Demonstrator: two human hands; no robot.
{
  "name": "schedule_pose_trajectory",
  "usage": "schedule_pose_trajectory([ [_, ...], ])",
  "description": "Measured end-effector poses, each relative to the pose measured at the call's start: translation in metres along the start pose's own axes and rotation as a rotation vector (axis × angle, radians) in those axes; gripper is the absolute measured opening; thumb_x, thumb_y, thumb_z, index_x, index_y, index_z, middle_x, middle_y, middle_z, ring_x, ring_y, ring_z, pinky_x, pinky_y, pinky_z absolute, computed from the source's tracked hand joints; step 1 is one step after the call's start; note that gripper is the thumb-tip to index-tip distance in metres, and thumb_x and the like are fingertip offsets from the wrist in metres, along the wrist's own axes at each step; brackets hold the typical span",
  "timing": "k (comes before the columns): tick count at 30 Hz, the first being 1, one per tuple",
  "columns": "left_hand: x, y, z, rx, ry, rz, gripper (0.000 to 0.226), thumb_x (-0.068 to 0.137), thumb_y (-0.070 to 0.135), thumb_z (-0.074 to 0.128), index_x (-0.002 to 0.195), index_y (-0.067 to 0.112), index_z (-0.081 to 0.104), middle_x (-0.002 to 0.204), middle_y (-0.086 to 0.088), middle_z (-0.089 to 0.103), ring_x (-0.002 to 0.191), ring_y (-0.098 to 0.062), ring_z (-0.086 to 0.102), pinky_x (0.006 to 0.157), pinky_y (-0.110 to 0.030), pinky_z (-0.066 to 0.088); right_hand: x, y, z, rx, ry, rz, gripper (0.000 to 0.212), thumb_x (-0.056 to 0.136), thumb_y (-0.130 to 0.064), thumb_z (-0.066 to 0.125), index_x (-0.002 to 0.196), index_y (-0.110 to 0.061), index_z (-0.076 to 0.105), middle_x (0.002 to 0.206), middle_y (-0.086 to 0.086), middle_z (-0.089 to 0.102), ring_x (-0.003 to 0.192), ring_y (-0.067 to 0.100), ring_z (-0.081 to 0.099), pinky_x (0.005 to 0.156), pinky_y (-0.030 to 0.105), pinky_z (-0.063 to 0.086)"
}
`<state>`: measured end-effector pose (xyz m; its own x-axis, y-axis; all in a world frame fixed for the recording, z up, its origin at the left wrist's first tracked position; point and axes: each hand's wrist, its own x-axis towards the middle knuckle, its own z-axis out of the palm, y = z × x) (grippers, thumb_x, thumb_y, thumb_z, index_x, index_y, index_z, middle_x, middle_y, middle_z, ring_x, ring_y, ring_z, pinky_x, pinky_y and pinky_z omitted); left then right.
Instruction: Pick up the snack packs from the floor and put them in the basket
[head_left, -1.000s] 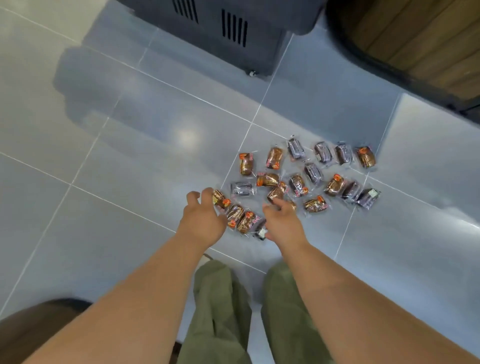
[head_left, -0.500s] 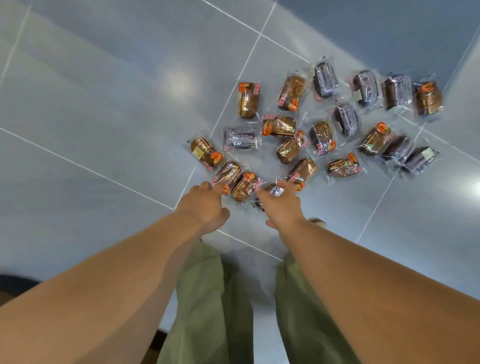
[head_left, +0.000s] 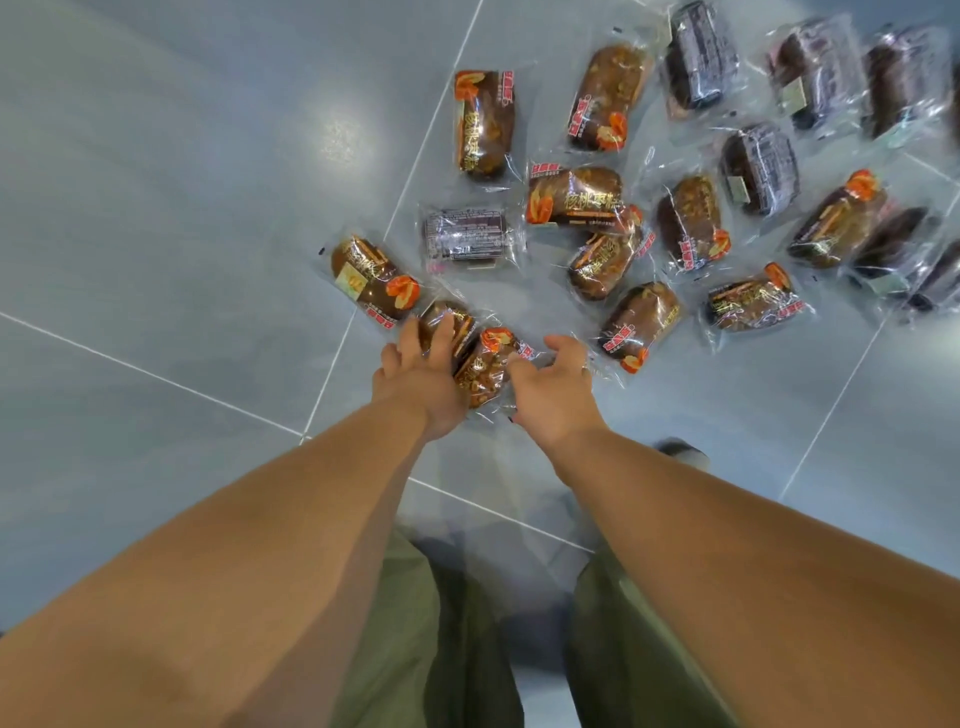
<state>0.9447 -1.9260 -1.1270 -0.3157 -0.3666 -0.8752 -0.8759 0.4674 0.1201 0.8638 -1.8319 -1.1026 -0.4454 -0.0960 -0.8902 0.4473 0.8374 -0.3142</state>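
Several snack packs lie scattered on the grey tiled floor (head_left: 171, 218); some hold brown cakes with orange print, like the brown pack (head_left: 586, 195), and others are dark, like the dark pack (head_left: 470, 234). My left hand (head_left: 421, 379) reaches down with its fingers laid on the nearest brown pack (head_left: 457, 322). Another brown pack (head_left: 483, 366) lies between my hands. My right hand (head_left: 553, 387) is curled over a pack that it mostly hides; only a bit of clear wrapper (head_left: 597, 371) shows beside it. No basket is in view.
My legs in green trousers (head_left: 410, 639) stand just below the hands, and a shoe tip (head_left: 680, 449) shows at the right. Pale grout lines cross the glossy tiles. Bare floor stretches to the left of the packs.
The view has dropped much closer to the floor and the packs look larger. Both hands have come down onto the nearest packs, the right one now covering the dark pack it was touching.
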Motion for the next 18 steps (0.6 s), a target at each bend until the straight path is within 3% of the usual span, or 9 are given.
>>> schedule_pose_trajectory([
  [2, 0.011, 0.002, 0.007, -0.034, 0.038, -0.030, 0.089, 0.089, 0.032, 0.056, 0.149, 0.035, -0.009, 0.155, -0.007, -0.003, 0.138, -0.034, 0.015, 0.111, -0.044, 0.024, 0.011, 0.005, 0.001, -0.010, -0.013, 0.012, 0.053, 0.089, -0.038, 0.053, 0.136, -0.030, 0.030, 0.132, 0.007, 0.042, 0.113, 0.032, 0.055, 0.095, 0.049, 0.049],
  [7, 0.031, -0.002, 0.006, -0.122, 0.185, -0.110, 0.085, 0.086, 0.032, 0.062, 0.147, 0.034, 0.002, 0.137, -0.017, 0.024, 0.122, -0.036, 0.036, 0.101, -0.045, 0.032, 0.030, 0.010, 0.004, -0.094, -0.102, 0.058, 0.052, 0.091, -0.032, 0.050, 0.138, -0.022, 0.030, 0.095, 0.006, 0.054, 0.091, 0.027, 0.058, 0.093, 0.048, 0.051],
  [13, 0.035, -0.018, -0.005, -0.133, 0.234, -0.041, 0.077, 0.087, 0.036, 0.057, 0.148, 0.022, 0.012, 0.133, -0.025, 0.035, 0.119, -0.042, 0.041, 0.098, -0.047, 0.037, 0.032, 0.008, 0.019, -0.199, -0.133, 0.078, 0.067, 0.088, -0.036, 0.054, 0.144, -0.020, 0.020, 0.119, 0.009, 0.051, 0.112, 0.030, 0.053, 0.095, 0.046, 0.049],
  [18, 0.019, -0.038, -0.004, -0.189, 0.247, -0.035, 0.073, 0.089, 0.039, 0.047, 0.150, 0.019, 0.012, 0.128, -0.021, 0.049, 0.116, -0.042, 0.041, 0.098, -0.045, 0.035, 0.036, 0.005, 0.047, -0.192, -0.029, 0.145, 0.092, 0.079, -0.050, 0.065, 0.143, -0.011, 0.012, 0.134, 0.018, 0.047, 0.118, 0.036, 0.052, 0.099, 0.047, 0.046],
])
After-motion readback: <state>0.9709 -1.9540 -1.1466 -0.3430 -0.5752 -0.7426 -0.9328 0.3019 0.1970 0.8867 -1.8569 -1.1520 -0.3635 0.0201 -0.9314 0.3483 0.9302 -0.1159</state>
